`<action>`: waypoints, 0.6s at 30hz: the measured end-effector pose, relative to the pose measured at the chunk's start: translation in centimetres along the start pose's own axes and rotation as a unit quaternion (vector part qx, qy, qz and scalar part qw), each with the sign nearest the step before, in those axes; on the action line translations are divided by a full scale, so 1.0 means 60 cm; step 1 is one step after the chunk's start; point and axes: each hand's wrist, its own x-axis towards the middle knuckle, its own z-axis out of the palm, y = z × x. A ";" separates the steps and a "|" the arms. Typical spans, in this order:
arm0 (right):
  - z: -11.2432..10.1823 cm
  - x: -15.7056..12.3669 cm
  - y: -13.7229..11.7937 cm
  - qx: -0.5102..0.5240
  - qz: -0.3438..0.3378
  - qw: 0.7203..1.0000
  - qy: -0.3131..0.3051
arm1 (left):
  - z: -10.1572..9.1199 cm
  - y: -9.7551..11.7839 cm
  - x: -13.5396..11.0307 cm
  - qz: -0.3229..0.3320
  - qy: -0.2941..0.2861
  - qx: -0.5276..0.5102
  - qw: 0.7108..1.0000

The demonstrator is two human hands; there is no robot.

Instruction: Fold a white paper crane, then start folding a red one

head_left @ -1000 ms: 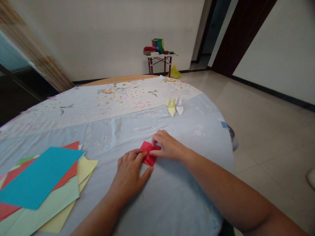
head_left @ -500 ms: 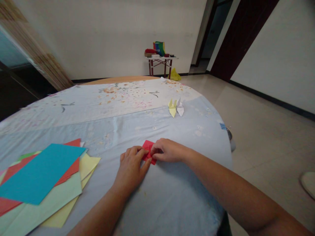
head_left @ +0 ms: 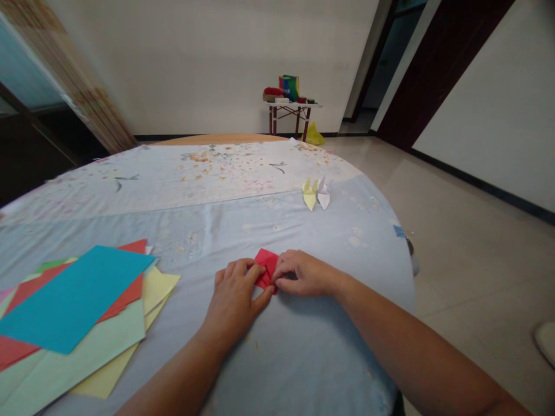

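A small folded red paper (head_left: 265,265) lies on the pale blue tablecloth (head_left: 303,352) near the table's front. My left hand (head_left: 233,296) presses on its left side with fingers curled over the paper. Thumb and fingers of my right hand (head_left: 303,275) pinch the paper's right edge. Most of the red paper is hidden under both hands; only its upper corner shows.
A fanned stack of coloured sheets (head_left: 73,312), blue on top, lies at the left. A yellow folded figure (head_left: 310,194) and a white folded figure (head_left: 323,193) stand further back on the right. The round table's edge drops to a tiled floor at right. A small side table (head_left: 291,111) stands by the far wall.
Both hands have drawn closer together over the red paper, covering more of it, and the paper looks folded smaller. The view has shifted slightly.
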 end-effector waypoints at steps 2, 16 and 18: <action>0.000 0.000 -0.001 -0.012 0.009 1.000 0.000 | 0.000 0.000 0.000 0.002 -0.006 0.003 1.000; -0.001 -0.011 -0.016 -0.042 0.005 0.999 0.019 | -0.008 -0.017 -0.016 0.043 -0.075 0.018 0.996; -0.003 -0.012 -0.020 -0.047 -0.008 0.999 0.022 | -0.008 -0.019 -0.021 0.055 -0.087 0.035 0.994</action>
